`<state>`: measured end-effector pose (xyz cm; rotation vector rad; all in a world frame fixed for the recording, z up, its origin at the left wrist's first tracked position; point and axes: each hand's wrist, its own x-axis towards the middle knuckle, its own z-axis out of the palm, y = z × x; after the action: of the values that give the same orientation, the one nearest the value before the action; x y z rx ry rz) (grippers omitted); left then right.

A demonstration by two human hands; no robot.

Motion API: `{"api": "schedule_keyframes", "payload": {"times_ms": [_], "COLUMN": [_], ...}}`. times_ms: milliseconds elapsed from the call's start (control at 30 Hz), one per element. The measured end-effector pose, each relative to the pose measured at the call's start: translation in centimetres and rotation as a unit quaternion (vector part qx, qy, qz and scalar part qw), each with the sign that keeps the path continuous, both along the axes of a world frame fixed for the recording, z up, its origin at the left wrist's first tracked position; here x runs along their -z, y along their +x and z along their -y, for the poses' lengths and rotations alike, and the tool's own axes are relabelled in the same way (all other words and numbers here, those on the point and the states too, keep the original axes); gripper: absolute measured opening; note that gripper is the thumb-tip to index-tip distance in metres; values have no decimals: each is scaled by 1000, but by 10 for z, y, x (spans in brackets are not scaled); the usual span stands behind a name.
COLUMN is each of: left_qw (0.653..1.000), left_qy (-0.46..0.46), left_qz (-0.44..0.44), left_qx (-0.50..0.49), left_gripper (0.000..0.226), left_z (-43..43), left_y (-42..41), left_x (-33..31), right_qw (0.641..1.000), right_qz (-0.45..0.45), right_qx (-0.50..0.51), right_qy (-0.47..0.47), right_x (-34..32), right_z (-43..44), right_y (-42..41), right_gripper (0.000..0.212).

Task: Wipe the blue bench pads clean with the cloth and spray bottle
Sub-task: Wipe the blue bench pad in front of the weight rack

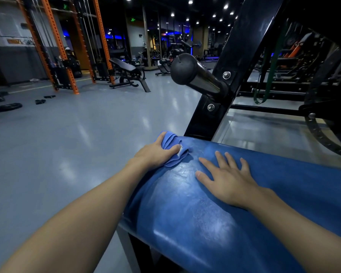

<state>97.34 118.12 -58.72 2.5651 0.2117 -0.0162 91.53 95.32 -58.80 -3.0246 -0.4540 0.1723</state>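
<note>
Gripping cloth [171,140] on blue bench pad [201,223], left hand [156,153], right hand [227,181] flat

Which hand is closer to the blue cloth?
Left. The left hand grips the cloth at the far end of the bench pad; the right hand lies flat beside it, not touching.
</note>
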Motion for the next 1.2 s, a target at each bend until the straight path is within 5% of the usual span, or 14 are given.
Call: {"api": "schedule_keyframes", "payload": {"times_ms": [267,700,867,1200], "left_qw": [999,995,989,957], "left_qy": [-45,85,144,224], "left_qz": [9,17,30,119], "left_qx": [-20,-55,-14,143], "left_gripper": [51,69,89,92], "left_z": [-20,-16,-7,65], "left_y": [-58,-139,-146,-158], "left_x": [3,-1,1,7], "right_qw": [1000,999,998,965], "right_qz": [14,11,0,37], "right_qx": [8,-21,-18,24], "right_qy": [-4,29,66,257], "right_x": [-6,-1,1,-14], "right_z": [-1,11,11,20], "right_y": [-7,-54,-56,-60], "right_gripper": [60,56,53,52]}}
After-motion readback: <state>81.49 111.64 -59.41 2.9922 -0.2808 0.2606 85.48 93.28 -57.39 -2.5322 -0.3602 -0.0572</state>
